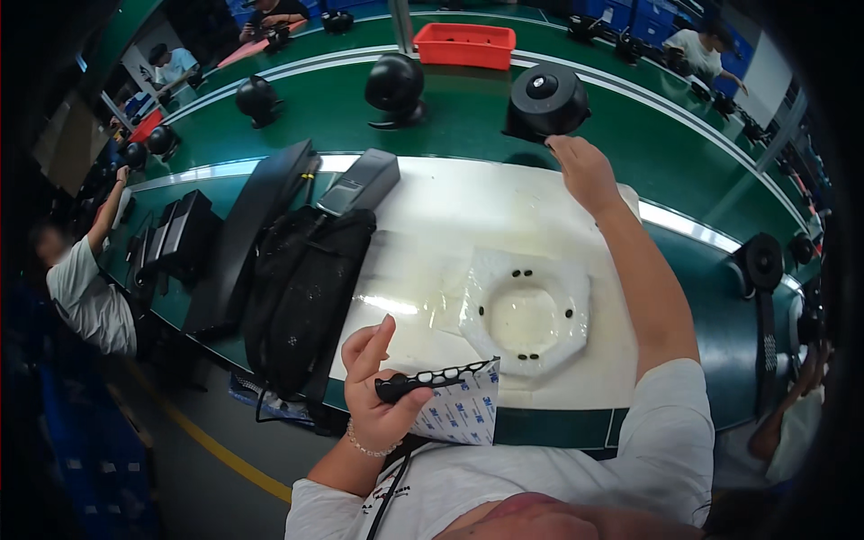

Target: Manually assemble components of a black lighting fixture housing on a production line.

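Left hand (382,396) is pinching a thin black strip (432,380) with its white backing sheet (463,409), light and floppy past the grip. Right hand (583,166) rests its fingertips, not closed, on the black dome housing (546,99) just beyond; looks rigid, smooth, best held by its rim.

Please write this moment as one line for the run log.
left hand: holds black perforated strip on white backing sheet | right hand: touches black round housing on green conveyor belt | white hexagonal foam tray: empty

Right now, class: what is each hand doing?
Left hand: closed on a black perforated strip with its backing sheet.
Right hand: open, fingertips touching the black round housing.
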A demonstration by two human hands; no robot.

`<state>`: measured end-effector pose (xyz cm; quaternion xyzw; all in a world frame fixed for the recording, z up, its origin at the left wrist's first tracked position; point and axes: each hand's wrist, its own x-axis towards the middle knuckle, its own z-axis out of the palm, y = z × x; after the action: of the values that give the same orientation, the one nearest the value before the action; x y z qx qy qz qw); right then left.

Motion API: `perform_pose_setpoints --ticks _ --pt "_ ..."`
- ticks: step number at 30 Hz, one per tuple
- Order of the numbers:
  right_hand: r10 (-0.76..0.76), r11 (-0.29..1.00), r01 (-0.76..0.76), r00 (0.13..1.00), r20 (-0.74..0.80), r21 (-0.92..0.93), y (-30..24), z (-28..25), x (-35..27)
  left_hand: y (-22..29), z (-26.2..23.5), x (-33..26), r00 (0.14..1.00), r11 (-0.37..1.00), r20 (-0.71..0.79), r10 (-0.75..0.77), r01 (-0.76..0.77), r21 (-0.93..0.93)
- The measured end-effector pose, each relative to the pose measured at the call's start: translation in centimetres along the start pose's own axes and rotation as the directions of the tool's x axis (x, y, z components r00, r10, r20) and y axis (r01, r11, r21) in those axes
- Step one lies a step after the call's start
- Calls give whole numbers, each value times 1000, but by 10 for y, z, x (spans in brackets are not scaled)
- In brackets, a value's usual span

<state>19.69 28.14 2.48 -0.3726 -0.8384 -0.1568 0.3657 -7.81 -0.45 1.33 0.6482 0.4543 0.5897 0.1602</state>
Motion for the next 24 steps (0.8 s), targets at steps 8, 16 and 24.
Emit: perform_pose_setpoints --ticks 8,16,24 --pt "277 941 -157 866 416 -300 49 16 -9 -8 -15 9 980 980 105 -166 176 -90" --pt "203 959 33 611 765 -281 -80 55 108 -18 -28 9 957 974 211 -198 217 -66" --pt "197 977 -204 772 604 -58 -102 159 132 -16 -28 13 947 967 242 -209 238 -96"
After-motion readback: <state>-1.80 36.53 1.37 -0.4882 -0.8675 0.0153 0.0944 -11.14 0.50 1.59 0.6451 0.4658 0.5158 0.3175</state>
